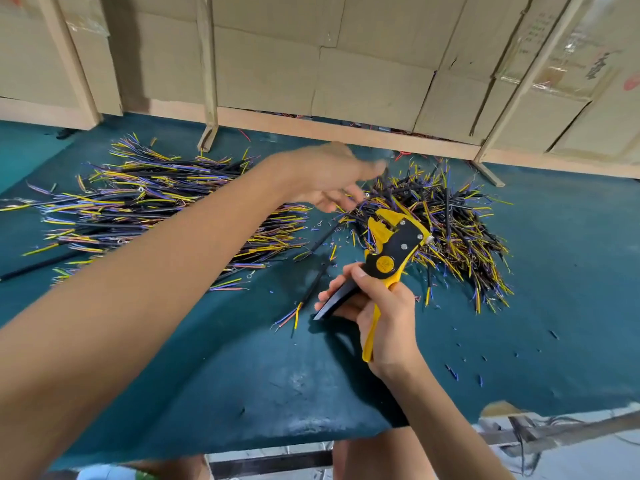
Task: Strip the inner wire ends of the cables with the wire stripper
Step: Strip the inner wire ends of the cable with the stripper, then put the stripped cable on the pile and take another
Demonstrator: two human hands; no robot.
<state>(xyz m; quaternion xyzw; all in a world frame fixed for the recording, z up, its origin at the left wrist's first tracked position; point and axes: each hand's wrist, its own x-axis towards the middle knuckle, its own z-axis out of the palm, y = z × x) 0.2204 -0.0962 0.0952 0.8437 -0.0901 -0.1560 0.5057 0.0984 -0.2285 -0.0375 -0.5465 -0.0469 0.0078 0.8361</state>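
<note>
Right hand (384, 317) around wire stripper (388, 258)

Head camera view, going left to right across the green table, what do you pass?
Left pile of cables → left hand → loose cable lying alone → wire stripper gripped by the right hand → right pile of cables → scattered insulation bits.

no legible text; only blurred marks on the cardboard boxes (568, 46)
</note>
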